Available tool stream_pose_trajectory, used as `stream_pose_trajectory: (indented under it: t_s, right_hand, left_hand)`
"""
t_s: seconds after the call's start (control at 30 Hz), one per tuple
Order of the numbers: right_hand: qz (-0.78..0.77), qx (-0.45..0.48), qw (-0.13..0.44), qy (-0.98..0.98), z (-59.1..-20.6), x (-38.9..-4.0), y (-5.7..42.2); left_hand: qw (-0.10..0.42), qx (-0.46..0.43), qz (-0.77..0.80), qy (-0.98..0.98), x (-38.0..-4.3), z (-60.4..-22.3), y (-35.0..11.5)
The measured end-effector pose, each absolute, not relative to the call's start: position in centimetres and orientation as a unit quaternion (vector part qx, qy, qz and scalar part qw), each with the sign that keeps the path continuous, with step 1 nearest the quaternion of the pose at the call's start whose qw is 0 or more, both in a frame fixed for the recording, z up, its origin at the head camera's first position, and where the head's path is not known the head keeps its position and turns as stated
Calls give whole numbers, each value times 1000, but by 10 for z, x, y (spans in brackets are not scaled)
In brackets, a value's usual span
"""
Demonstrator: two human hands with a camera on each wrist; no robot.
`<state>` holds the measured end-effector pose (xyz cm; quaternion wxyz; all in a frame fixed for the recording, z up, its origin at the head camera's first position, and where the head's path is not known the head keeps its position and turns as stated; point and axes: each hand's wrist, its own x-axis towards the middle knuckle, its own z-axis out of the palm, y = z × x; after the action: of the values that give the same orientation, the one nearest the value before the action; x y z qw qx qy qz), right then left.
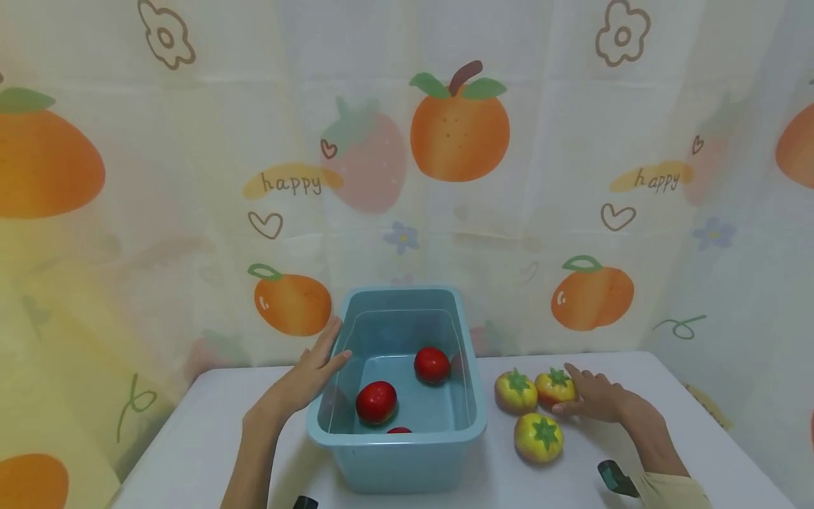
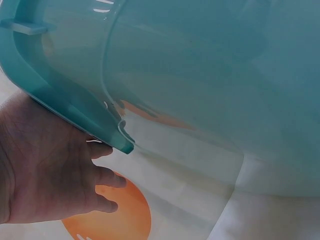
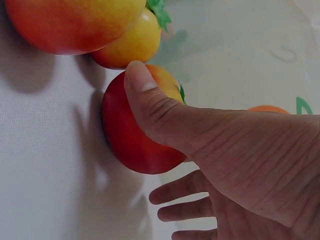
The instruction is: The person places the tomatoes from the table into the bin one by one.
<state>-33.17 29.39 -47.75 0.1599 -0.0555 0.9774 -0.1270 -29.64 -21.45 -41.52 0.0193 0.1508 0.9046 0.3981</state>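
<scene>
The right hand (image 1: 598,399) is spanning one fruit (image 1: 552,387), pinch unclear; two other fruits (image 1: 516,393) (image 1: 538,439) are lying beside its grip. Straight-fingered, the left hand (image 1: 307,379) is touching the bin (image 1: 400,466); three red fruits (image 1: 376,403) (image 1: 432,365) (image 1: 399,430) are sitting inside, three seemingly remaining

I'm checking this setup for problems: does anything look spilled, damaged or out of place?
Nothing stands out: the blue bin stands upright on the table, and the red fruits inside and three yellow-topped fruits beside it look whole where visible. No spill shows.
</scene>
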Motion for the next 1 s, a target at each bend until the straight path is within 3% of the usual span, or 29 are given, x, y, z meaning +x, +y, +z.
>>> stream_pose_trajectory:
  t_s: [1.0]
  right_hand:
    - [-145, -53, 150, 977, -462, -329, 301]
  left_hand:
    - [16, 153, 398, 904, -299, -417, -217]
